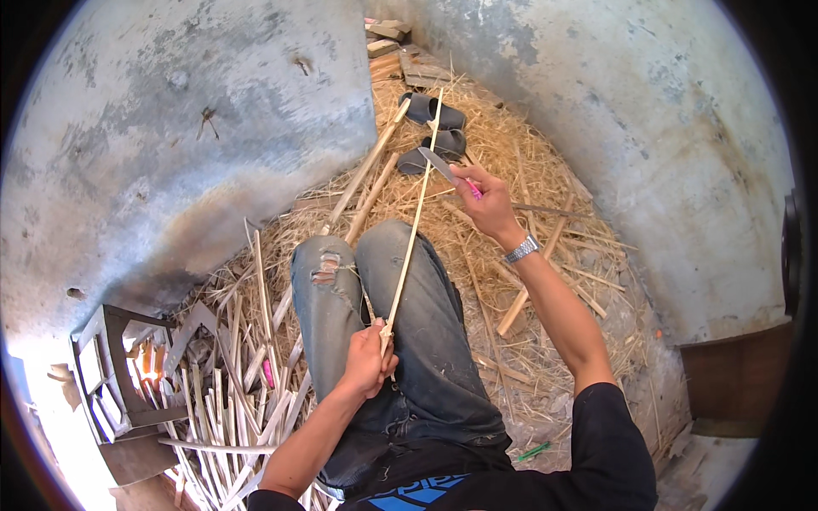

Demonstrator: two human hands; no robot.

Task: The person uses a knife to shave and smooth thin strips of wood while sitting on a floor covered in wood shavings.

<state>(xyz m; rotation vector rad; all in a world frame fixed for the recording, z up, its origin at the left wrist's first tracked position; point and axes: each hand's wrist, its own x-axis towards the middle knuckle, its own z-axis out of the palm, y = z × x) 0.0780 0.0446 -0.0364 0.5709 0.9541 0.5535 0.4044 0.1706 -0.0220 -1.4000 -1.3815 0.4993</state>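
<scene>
Gripping the near end of a long thin bamboo strip (412, 230), the left hand (368, 362) is resting on the lap, its fingers curled tight around the strip just above the jeans (426, 341). That forearm is coming up from the lower edge, bent inward across the body. The strip is running away from the person, up over the right knee toward two dark sandals (433, 128) lying on the straw (528, 170). The right arm is reaching out nearly straight, a metal wristwatch (521, 249) showing, and the right hand (487, 203) is clenching a pink-handled knife (445, 167), the blade touching the strip partway along it. At the lower left, a small wooden crate (106, 375) is sitting beside a heap of cut bamboo slats (239, 409); what it holds is too overexposed to make out.
</scene>
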